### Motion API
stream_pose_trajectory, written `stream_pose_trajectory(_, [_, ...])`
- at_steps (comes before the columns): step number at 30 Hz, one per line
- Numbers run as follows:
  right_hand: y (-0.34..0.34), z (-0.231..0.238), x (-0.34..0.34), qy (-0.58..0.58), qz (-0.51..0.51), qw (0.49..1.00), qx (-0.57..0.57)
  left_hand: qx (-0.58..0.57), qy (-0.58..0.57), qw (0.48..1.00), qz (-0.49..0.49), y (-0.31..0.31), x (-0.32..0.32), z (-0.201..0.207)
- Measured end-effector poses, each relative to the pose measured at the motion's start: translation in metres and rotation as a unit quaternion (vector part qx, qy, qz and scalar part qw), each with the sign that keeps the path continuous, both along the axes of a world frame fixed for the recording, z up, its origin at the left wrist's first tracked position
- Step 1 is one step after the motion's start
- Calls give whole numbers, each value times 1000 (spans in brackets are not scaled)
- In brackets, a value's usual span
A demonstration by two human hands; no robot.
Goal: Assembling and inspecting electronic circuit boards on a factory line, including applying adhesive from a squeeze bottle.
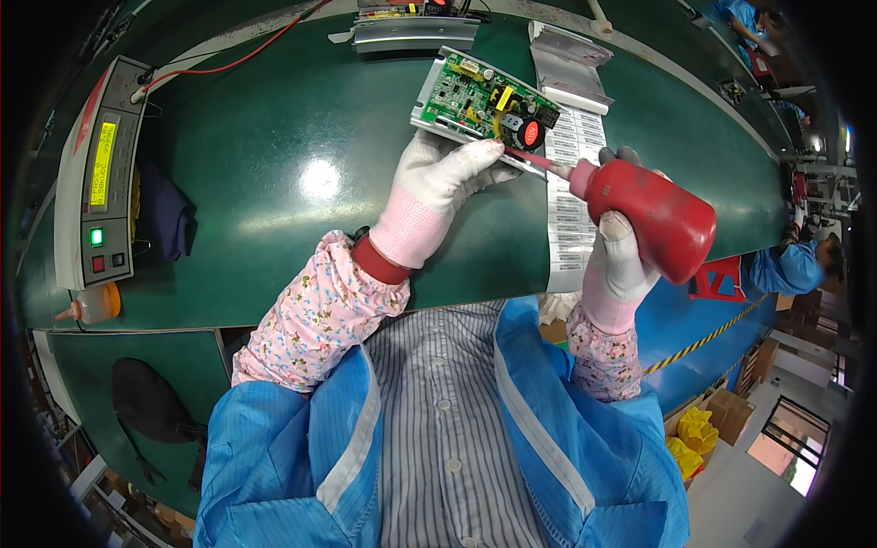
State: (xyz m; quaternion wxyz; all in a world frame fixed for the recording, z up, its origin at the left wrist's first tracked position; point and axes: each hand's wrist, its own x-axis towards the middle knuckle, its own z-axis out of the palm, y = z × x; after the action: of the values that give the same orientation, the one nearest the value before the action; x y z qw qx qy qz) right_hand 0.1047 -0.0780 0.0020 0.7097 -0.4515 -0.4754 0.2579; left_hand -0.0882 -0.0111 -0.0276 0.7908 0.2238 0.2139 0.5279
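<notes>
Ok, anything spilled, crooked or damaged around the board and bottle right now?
Nothing stands out. The left hand steadies the green circuit board on the green table; the right hand holds the red squeeze bottle, nozzle at the board's edge. No drips visible.

bare green mat left of circuit board; label strips & tester box flank.

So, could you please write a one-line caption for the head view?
Gloved left hand steadies a green circuit board while the right hand points a red squeeze bottle nozzle at it.
</notes>
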Motion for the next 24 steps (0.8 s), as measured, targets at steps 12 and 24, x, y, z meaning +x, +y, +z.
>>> stream_pose_trajectory(12, [5, -6, -2, 123, -7, 992, 27, 4, -23, 1000, -4, 1, 0, 0])
stream_pose_trajectory(24, [1, 44, 10, 705, 328, 628, -25, 43, -184, 975, -115, 0, -10, 6])
